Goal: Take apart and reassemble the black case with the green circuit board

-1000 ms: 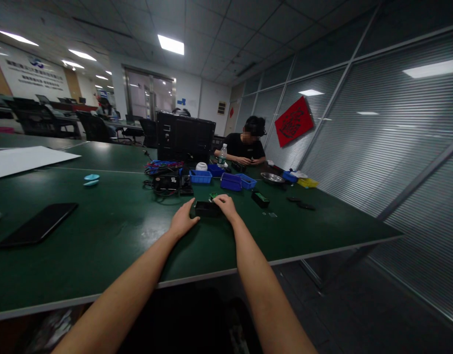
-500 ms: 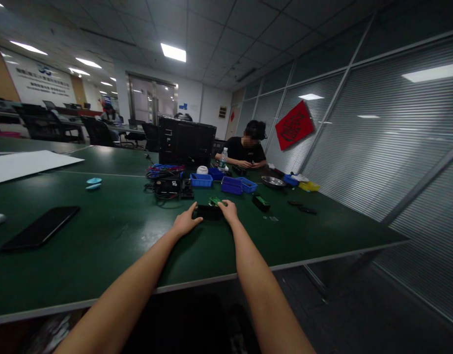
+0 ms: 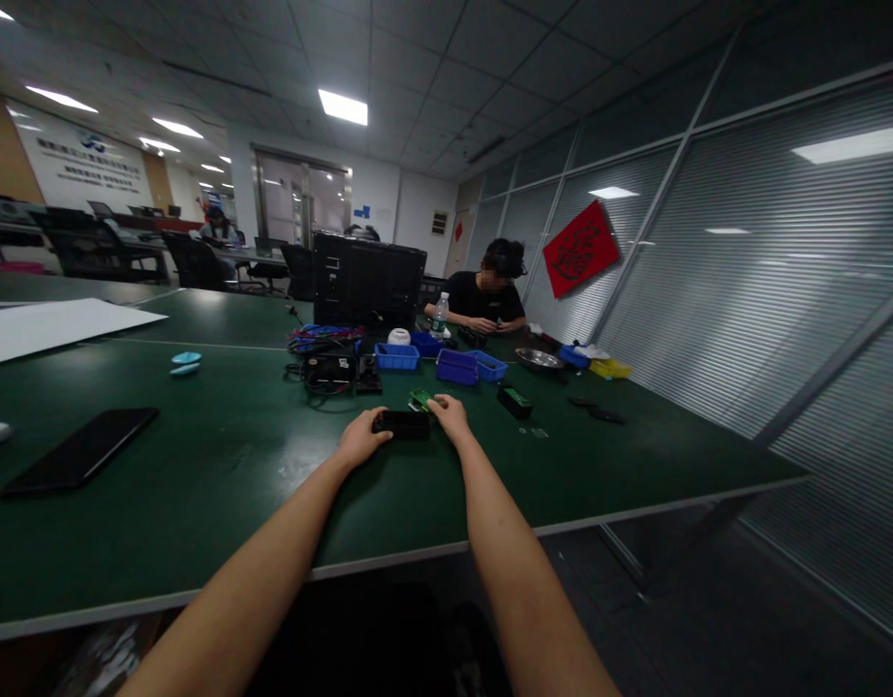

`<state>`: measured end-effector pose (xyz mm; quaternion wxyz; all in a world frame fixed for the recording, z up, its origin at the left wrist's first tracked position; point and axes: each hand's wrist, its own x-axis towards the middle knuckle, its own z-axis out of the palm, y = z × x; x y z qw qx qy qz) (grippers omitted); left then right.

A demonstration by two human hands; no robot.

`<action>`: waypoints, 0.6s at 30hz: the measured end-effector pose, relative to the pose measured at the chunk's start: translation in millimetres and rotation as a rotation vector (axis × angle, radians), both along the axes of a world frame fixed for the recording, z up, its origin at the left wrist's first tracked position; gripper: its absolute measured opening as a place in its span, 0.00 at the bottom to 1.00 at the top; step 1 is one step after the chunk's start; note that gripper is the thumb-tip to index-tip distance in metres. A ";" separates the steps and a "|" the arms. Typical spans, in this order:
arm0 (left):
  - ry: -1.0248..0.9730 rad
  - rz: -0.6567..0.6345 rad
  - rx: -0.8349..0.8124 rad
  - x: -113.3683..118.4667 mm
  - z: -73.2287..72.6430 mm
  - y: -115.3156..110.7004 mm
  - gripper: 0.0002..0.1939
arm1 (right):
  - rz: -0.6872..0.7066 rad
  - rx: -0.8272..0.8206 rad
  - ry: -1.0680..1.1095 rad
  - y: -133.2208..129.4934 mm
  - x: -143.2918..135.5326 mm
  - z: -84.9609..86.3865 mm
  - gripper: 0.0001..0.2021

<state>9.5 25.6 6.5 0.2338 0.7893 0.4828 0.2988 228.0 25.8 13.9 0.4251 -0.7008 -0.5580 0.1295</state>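
My left hand [image 3: 363,439] grips the left end of a black plastic case [image 3: 404,426], thumb on the near side and fingers at the far side. Between the fingertips of my right hand [image 3: 447,414] is a green circuit board [image 3: 420,398], tilted just behind the case. Whether the board touches the case, I cannot tell. To the right, another black case with a green board [image 3: 515,400] in it lies on the table, and small clear pieces [image 3: 538,433] lie close to it.
Blue bins [image 3: 457,366], a baseball [image 3: 398,336] and a black power box with cables [image 3: 330,368] stand beyond my hands. Farther back are a monitor [image 3: 369,279], a bottle [image 3: 440,315] and a seated person [image 3: 482,295]. A black phone-like slab [image 3: 79,450] lies left; a metal bowl [image 3: 539,359] stands right.
My left hand has closed around the left end of the black case, which sits slightly nearer and more to the left. The right hand keeps the board, shifted slightly left.
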 end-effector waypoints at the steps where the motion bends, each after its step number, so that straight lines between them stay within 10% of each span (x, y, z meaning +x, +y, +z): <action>1: -0.005 0.000 -0.010 -0.4 0.0 0.0 0.28 | 0.004 0.010 -0.027 -0.8 -1.1 0.6 0.20; 12: -0.003 0.015 -0.062 -0.3 -0.9 0.1 0.31 | -0.090 -0.014 -0.382 -6.1 -0.8 4.6 0.18; 18: -0.003 0.008 -0.037 0.0 -1.7 1.0 0.30 | 0.011 0.200 0.011 -16.6 -6.4 24.0 0.18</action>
